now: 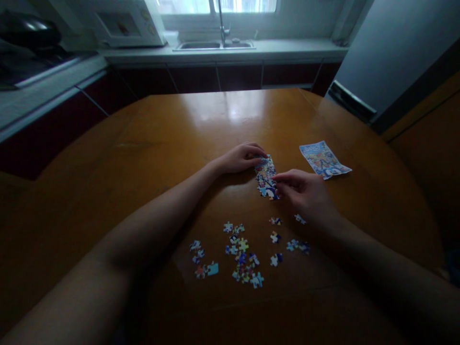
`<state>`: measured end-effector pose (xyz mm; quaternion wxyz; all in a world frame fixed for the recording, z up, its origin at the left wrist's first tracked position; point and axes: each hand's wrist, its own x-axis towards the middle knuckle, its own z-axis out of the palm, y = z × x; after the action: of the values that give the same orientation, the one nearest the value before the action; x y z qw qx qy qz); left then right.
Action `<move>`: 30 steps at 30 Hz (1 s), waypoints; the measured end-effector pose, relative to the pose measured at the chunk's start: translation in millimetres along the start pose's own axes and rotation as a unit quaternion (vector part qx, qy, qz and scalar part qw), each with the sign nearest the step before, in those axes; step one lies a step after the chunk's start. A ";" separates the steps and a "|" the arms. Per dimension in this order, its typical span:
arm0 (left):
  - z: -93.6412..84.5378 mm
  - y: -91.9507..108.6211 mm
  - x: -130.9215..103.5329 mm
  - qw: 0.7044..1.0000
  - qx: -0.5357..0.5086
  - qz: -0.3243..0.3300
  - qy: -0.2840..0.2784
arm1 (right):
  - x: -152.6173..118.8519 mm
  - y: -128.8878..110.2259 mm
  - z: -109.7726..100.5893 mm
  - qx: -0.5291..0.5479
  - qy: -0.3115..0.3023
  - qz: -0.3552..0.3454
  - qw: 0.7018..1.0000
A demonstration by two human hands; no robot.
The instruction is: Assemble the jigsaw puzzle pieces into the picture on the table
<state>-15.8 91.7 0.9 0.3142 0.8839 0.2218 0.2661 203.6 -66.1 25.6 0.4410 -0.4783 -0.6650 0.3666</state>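
Note:
A partly joined jigsaw puzzle (266, 175) lies on the table, a narrow upright strip with a blue and white figure along its near end. My left hand (244, 157) rests at its far left corner, thumb and fingers apart and the fingertips on the top edge. At the right edge, my right hand (302, 189) is closed in a pinch on a puzzle piece, mostly hidden by the fingertips. Loose puzzle pieces (243, 245) are scattered nearer to me, between my forearms. A smaller group of pieces (293, 245) lies below my right wrist.
A creased picture sheet (323, 159) lies right of the puzzle. The brown wooden table (172, 129) has a rounded outline. Beyond it are a counter with a sink (199, 45), a microwave (124, 24), a dark pan (28, 31) and a grey fridge (391, 52).

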 end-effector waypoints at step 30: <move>0.2 2.2 -0.8 1.000 0.001 -0.004 -0.002 | -1.0 11.9 3.4 -0.321 -0.142 -0.146 0.925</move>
<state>-15.8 89.7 2.0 0.3153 0.8838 0.2248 0.2628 204.3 -64.0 13.4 0.2131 -0.4348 -0.8654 0.1290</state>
